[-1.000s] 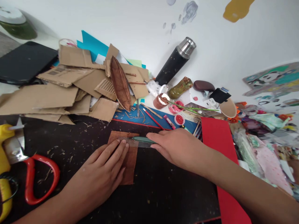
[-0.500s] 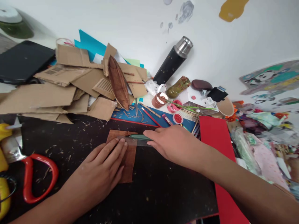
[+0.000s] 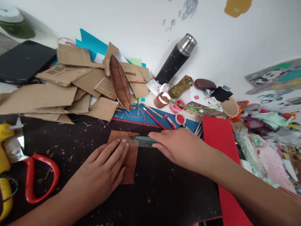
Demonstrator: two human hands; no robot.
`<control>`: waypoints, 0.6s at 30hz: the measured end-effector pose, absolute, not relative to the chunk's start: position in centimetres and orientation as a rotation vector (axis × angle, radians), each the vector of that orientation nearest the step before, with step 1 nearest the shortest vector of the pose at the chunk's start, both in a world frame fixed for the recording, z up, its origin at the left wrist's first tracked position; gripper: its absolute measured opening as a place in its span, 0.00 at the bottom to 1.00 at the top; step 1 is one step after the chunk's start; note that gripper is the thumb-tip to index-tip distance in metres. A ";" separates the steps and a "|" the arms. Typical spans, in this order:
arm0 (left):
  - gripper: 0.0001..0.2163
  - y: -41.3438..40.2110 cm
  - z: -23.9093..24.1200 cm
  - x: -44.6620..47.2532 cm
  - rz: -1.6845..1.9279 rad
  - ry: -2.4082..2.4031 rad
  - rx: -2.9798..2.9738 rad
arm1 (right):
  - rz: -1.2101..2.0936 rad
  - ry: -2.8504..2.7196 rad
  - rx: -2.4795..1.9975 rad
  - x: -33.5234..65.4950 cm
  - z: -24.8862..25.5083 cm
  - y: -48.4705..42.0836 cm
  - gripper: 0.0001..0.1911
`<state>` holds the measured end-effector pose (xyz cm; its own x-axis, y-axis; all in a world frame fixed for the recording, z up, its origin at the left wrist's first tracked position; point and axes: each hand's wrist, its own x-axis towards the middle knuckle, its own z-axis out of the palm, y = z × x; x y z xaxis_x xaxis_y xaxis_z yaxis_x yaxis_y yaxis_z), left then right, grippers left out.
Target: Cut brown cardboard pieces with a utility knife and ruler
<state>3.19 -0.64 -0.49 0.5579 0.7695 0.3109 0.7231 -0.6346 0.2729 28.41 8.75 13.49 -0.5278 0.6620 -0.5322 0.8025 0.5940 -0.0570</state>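
I see bright, even, diffuse light with no single source evident. The white wall point(image 3: 235, 40) is nearly washed out. Shadows under both hands are soft and faint against the dark mat point(image 3: 164, 188). Focus near the hands is sharp. Wide-angle distortion bends the frame edges; far-right clutter point(image 3: 270, 138) smears slightly.

We see almost no change — our right hand point(image 3: 181, 147) has edged a little along the clear ruler point(image 3: 138, 142) with the green pen point(image 3: 143, 138) under its fingers point(image 3: 154, 136). Our view has drifted slightly too, so the red-handled scissors point(image 3: 35, 175) and the flask point(image 3: 176, 58) sit at slightly shifted spots in it.
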 end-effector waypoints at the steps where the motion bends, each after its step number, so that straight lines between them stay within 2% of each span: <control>1: 0.24 -0.6 -0.5 3.2 0.618 1.287 2.670 | -0.400 2.363 1.159 28.3 13.5 8.8 0.14; 18: 0.24 -0.8 -0.6 3.1 0.602 1.289 2.673 | -0.320 2.352 1.018 26.6 14.2 9.9 0.09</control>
